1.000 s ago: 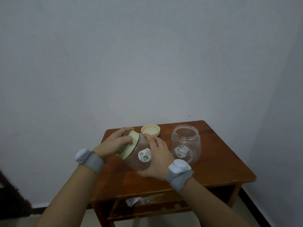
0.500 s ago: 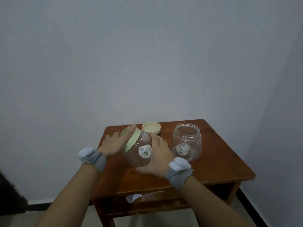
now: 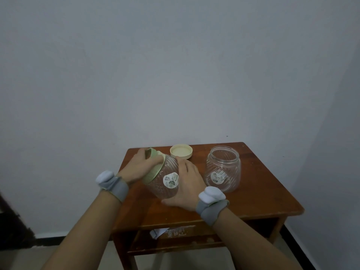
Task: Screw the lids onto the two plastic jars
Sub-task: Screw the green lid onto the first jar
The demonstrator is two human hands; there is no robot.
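Observation:
A clear ribbed plastic jar [image 3: 165, 182] is tilted to the left above the wooden table [image 3: 259, 199]. My right hand [image 3: 187, 184] grips its body from the right side. My left hand [image 3: 140, 166] is wrapped over the pale green lid [image 3: 155, 168] that sits on the jar's mouth. A second clear ribbed jar [image 3: 223, 170] stands upright and uncovered at the right. A cream lid [image 3: 181, 151] lies upside down near the table's back edge, between the two jars.
The small table stands against a plain wall, with a corner wall close on the right. A shelf under the tabletop holds a crumpled paper [image 3: 158, 232]. Grey bands are on both wrists.
My left hand has gone from resting its fingers on the green lid to closing over it again, with the wrist turned. The jar stays tilted in my right hand.

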